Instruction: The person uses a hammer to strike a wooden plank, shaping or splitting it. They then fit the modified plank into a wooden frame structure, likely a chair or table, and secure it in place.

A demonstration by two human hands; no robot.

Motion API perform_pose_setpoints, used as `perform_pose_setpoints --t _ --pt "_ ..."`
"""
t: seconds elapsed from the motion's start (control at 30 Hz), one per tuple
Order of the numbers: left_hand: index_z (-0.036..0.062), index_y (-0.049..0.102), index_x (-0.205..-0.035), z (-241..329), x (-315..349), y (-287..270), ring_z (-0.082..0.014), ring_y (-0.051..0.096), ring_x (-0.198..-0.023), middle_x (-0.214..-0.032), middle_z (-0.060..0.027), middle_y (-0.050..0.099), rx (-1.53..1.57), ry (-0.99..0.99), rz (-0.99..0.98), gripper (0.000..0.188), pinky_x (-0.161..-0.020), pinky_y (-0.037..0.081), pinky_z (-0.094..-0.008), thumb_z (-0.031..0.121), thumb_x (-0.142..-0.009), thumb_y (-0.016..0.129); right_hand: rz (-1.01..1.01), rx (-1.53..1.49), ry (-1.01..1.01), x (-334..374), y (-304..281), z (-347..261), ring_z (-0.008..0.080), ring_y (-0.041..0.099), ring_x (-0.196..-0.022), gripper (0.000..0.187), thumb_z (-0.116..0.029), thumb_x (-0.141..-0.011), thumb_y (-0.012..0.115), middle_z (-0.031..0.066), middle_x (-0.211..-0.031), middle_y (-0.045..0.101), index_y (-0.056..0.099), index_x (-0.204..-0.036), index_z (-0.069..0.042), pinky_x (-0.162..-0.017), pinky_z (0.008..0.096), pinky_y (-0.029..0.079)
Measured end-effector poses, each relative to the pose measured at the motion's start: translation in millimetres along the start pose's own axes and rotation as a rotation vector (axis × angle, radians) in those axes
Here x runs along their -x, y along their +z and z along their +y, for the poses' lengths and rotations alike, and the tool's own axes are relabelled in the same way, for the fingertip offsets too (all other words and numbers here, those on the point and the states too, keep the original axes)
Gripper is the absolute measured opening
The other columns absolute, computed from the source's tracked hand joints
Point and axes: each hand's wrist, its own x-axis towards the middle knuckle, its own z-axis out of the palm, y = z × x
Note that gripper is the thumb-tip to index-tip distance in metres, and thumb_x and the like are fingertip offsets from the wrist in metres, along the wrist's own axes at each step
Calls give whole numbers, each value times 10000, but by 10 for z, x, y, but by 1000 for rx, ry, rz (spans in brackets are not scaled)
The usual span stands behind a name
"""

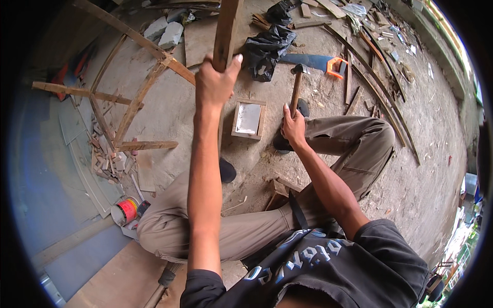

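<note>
My left hand [215, 84] is closed around a long wooden board [228, 31] that rises past the top edge of the head view. In my right hand [294, 126] is the wooden handle of a hammer [296, 92], its dark metal head pointing away from me. Between my feet, on the ground, lies a small wooden box [248, 119] with a whitish top face. Part of the board below my left hand is hidden behind my forearm. The hammer head touches neither the board nor the box.
A wooden frame [149, 87] stands at the left, near a pile of wood offcuts [110, 159] and a red-labelled can [126, 210]. Farther off lie a hand saw [313, 62] with an orange handle and a black plastic bag [269, 49]. Long wood strips [377, 87] are scattered at the right.
</note>
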Motion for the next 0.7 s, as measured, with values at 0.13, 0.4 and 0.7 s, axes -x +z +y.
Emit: perform_pose_setpoints --t 0.13,0.4,0.7 --pt "-20 622 -942 221 -280 -146 -200 630 -499 -690 -123 646 -153 47 -168 476 -471 506 -334 425 -792 704 -10 -3 -12 -57 -24 69 70 422 -410 376 -361 -990 565 -33 -540 445 496 -772 -62 -367 275 325" --pt "-23 636 -1068 -1633 197 219 -469 611 -990 -997 -316 642 -563 -46 -359 538 -847 509 -507 379 -715 695 74 124 4 -221 -135 222 137 508 -406 409 -400 -980 561 33 -525 503 520 -803 -33 -383 317 391" --pt "-35 697 -1043 -3098 990 269 -279 700 -631 -797 -220 706 -705 -381 -463 440 -606 552 -366 270 -726 680 111 358 -125 -254 -144 447 292 607 -535 411 -362 -958 585 151 -598 585 567 -850 34 -515 414 454"
